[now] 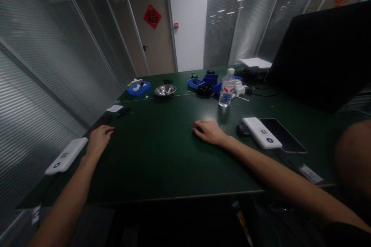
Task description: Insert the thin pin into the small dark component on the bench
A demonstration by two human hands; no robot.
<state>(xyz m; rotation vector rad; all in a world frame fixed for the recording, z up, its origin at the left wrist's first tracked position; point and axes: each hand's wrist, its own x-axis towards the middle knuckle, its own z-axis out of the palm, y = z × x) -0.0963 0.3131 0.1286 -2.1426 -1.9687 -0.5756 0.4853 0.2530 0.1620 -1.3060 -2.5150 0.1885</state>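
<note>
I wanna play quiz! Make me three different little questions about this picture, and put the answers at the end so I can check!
1. Pick one. What colour is the boxy device beside the left hand?
A) red
B) white
C) yellow

2. True or false? The metal bowl is farther away than the right hand.

3. Fill in the blank. The bottle stands upright on the ____ table.

Key: 1. B; 2. True; 3. green

Thin rod [191, 128] at right fingers [196, 127]
</note>
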